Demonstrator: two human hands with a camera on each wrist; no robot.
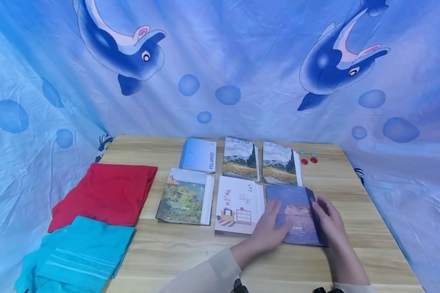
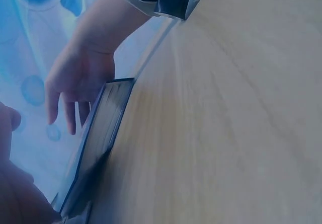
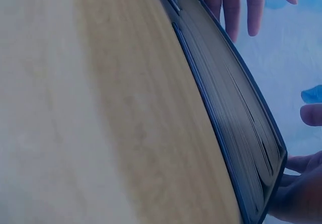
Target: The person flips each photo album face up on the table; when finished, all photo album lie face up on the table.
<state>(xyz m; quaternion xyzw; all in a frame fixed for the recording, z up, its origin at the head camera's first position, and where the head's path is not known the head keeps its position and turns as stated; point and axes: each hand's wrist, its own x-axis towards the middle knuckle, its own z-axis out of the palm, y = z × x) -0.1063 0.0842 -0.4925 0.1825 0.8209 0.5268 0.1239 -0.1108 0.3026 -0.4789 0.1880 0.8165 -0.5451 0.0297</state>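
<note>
A purple-blue photo album [image 1: 297, 207] lies flat at the right end of the front row, with a pinkish picture on its cover and a dark edge at the right. My left hand [image 1: 269, 228] rests at its left side, fingers stretched over the cover's edge. At the album's right edge is my right hand [image 1: 331, 223], fingers loosely extended along that side. Both wrist views show the album's page block [image 3: 236, 103] from its near side, lying on the table. A white album [image 1: 238, 207] with a drawn armchair and dresser sits just left, partly behind my left hand.
Behind are a blue Polaroid album [image 1: 199, 154] and two landscape-painted albums [image 1: 240, 159]. A garden-picture photo album [image 1: 185, 199] lies left in the front row. Red cloth [image 1: 104, 193] and turquoise cloth [image 1: 80, 256] cover the table's left side. Small red and teal discs [image 1: 313, 160] lie back right.
</note>
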